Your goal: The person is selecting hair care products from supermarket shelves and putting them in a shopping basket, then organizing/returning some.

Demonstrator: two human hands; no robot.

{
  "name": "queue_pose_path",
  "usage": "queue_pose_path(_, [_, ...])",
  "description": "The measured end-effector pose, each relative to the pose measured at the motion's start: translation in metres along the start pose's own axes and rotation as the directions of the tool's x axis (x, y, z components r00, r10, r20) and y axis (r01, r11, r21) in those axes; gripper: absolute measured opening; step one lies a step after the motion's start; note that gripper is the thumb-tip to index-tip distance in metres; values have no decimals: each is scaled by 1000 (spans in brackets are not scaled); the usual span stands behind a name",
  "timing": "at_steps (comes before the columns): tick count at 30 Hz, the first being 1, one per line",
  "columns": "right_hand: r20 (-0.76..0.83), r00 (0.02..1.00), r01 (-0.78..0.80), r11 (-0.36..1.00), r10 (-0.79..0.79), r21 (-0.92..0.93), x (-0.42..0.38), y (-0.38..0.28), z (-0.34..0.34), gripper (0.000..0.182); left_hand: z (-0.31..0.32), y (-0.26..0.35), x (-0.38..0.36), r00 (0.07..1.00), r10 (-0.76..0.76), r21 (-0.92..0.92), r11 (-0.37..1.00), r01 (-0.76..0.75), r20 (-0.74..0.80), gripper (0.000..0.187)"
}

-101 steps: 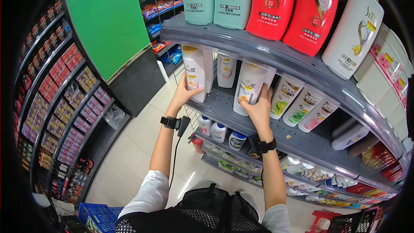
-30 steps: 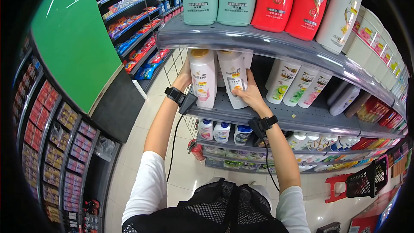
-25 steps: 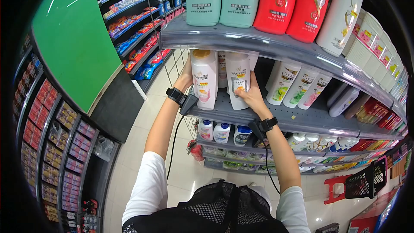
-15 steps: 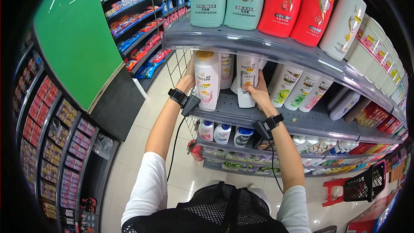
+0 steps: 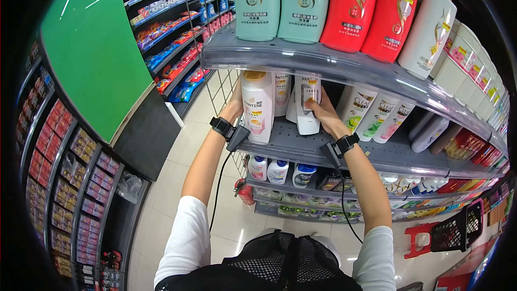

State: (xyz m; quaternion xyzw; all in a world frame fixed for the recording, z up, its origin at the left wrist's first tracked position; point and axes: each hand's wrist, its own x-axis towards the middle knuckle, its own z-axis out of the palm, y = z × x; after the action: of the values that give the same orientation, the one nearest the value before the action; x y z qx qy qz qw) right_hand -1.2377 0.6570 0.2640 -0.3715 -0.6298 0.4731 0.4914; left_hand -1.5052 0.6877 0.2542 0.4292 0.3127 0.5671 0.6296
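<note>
On the middle shelf, a white Pantene bottle with a gold cap (image 5: 257, 109) stands upright at the left end. My left hand (image 5: 235, 99) is at its left side, its fingers mostly hidden behind the bottle. My right hand (image 5: 326, 113) grips another white Pantene bottle (image 5: 308, 121), thumb on its front label, the bottle's top under the upper shelf edge. Between them stands a further Pantene bottle (image 5: 281, 94), farther back. White Clear bottles (image 5: 357, 109) stand to the right of my right hand.
Green bottles (image 5: 305, 5), red bottles (image 5: 350, 11) and a white bottle (image 5: 429, 32) stand on the upper shelf (image 5: 301, 59). Lower shelves hold pump bottles (image 5: 278, 172). A black basket (image 5: 449, 231) is at the lower right, and a wire grid (image 5: 221, 89) borders the shelf's left end.
The bottle in my right hand has moved slightly farther under the upper shelf, more of its top now hidden. The whole view has shifted a little; my left hand stays beside the gold-capped bottle.
</note>
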Motion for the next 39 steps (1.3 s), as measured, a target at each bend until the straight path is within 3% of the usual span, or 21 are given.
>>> queue_pose_path(7, [44,999,15,1000,-14,-17,-5,1,-1,81,4,-1,-12,999,38,126,991,-34,-23,55])
queue_pose_path(11, [111,993,56,992,-43,-116,-4,7,-3,87,7,2,-14,998,49,196,980,-42,-29,57])
queue_pose_path(18, [148,976,201,930,-162,-308,-12,9,-2,83,5,-1,-12,998,63,143,988,-63,4,55])
queue_pose_path(34, [166,970,222,928,-178,-300,-25,4,0,79,0,-9,-8,994,86,23,996,-87,64,52])
queue_pose_path(39, [182,972,202,931,-152,-304,-26,4,0,80,4,-5,-14,997,66,88,994,-70,46,57])
